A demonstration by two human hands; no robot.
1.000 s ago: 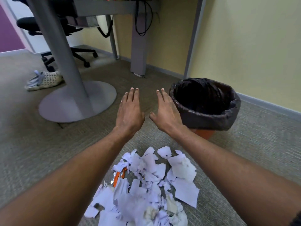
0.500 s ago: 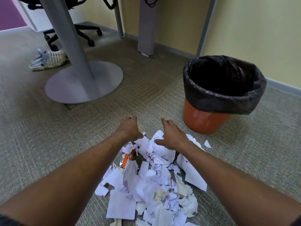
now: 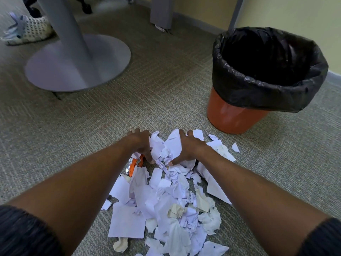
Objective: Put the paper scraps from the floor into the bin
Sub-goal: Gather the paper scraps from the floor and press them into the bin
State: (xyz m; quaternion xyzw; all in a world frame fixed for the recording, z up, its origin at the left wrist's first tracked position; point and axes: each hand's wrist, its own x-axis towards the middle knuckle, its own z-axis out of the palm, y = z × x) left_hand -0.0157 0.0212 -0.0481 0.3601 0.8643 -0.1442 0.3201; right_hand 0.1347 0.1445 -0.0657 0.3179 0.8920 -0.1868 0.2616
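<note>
Nearest you, the paper scraps point(image 3: 162, 204) sprawl on the carpet point(image 3: 55, 135). Your left hand point(image 3: 141, 145) and right hand point(image 3: 190, 148) cup the pile's far end, fingers spread, thumbs closing to scoop. The bin point(image 3: 239, 119) waits at two o'clock.

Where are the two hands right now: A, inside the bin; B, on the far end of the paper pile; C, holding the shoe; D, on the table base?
B: the left hand and right hand press on the far end of the paper pile, short of the bin.
</note>
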